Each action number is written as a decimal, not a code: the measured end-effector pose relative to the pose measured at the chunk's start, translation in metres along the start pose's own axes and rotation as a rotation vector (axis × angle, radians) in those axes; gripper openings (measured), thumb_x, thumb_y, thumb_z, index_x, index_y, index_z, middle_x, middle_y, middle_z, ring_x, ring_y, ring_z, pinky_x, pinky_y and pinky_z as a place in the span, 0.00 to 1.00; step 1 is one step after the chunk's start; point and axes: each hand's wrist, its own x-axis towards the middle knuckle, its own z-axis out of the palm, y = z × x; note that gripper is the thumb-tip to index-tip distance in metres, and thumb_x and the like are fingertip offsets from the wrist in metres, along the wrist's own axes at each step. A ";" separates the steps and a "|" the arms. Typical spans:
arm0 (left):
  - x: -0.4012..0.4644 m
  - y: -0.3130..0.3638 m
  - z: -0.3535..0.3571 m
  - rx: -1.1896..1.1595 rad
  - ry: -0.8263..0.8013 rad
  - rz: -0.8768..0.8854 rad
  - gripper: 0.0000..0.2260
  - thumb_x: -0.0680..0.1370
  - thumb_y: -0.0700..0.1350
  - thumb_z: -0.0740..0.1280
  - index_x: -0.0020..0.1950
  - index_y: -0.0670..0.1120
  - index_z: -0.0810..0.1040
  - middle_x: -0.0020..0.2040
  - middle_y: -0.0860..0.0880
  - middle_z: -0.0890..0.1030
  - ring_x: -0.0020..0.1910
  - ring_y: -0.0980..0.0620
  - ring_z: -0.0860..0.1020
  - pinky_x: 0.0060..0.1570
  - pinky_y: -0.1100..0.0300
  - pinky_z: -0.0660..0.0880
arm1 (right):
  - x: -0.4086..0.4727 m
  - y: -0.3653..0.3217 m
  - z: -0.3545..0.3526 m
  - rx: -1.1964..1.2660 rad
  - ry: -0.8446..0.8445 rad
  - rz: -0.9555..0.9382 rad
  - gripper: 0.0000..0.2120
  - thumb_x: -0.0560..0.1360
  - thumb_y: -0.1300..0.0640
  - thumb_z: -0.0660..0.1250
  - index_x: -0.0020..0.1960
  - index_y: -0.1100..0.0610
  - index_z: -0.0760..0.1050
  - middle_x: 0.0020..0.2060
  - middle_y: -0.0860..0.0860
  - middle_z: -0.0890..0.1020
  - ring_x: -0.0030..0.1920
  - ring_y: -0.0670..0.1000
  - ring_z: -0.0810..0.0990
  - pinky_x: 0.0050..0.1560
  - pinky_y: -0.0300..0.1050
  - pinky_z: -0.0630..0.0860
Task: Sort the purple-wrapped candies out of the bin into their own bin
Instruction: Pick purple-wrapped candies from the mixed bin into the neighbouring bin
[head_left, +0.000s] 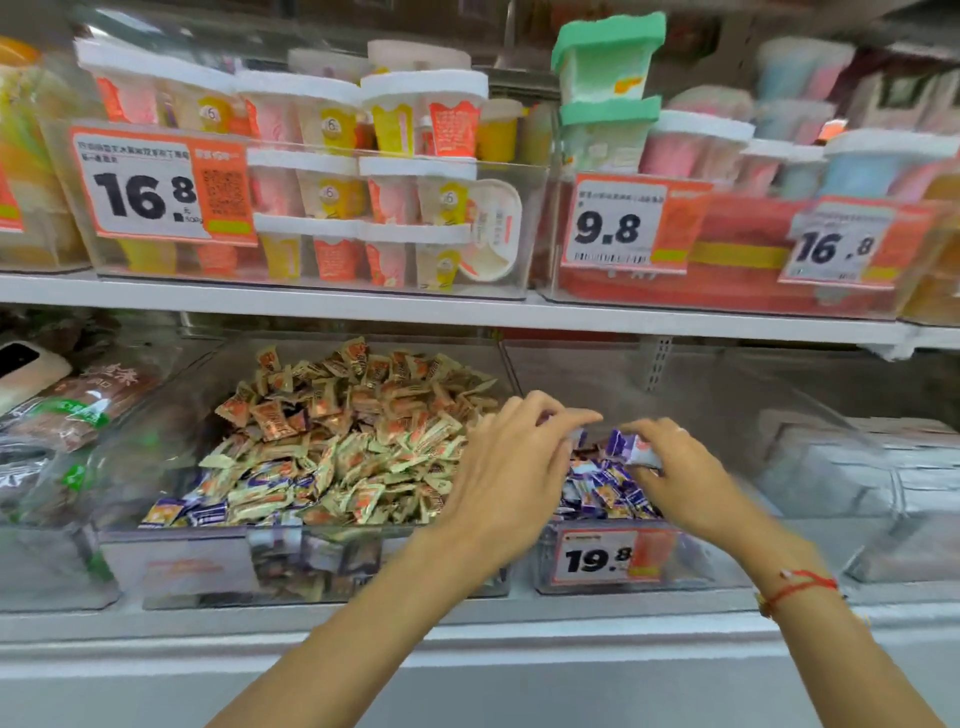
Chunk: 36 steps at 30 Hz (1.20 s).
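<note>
A clear bin (176, 566) on the lower shelf holds a heap of gold and brown wrapped candies (358, 426), with a few purple-wrapped ones (208, 512) at its front left. To its right a second clear bin (722, 566) holds a pile of purple-wrapped candies (605, 491). My left hand (506, 467) hovers over the gap between the two bins, fingers curved, and I cannot tell whether it holds anything. My right hand (680, 478) is over the purple pile and pinches a few purple candies (631, 447) between thumb and fingers.
The upper shelf (311, 304) hangs close above, carrying clear bins of cup desserts with price tags 16.8 and 9.8. A 19.8 tag (597, 558) fronts the purple bin. Bagged goods (67, 410) lie at the left, pale packs (852, 467) at the right.
</note>
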 end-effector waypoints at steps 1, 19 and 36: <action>0.009 0.003 0.008 0.037 -0.036 0.016 0.17 0.81 0.46 0.60 0.70 0.57 0.69 0.56 0.54 0.75 0.55 0.53 0.70 0.53 0.57 0.66 | 0.000 0.004 0.000 0.015 -0.041 0.013 0.23 0.75 0.61 0.67 0.68 0.53 0.68 0.60 0.55 0.73 0.61 0.58 0.73 0.58 0.53 0.71; -0.066 -0.104 -0.065 0.366 0.082 -0.238 0.11 0.76 0.47 0.68 0.57 0.52 0.80 0.55 0.56 0.80 0.54 0.55 0.76 0.52 0.60 0.72 | -0.019 -0.093 0.003 0.219 0.226 -0.418 0.08 0.75 0.56 0.68 0.49 0.44 0.81 0.40 0.35 0.80 0.41 0.39 0.77 0.41 0.43 0.78; -0.079 -0.154 -0.090 0.296 -0.266 -0.734 0.15 0.78 0.55 0.61 0.64 0.58 0.75 0.54 0.50 0.82 0.55 0.46 0.78 0.47 0.56 0.73 | 0.117 -0.216 0.104 -0.323 -0.158 -0.409 0.23 0.77 0.60 0.62 0.72 0.48 0.67 0.70 0.55 0.69 0.69 0.60 0.67 0.63 0.54 0.70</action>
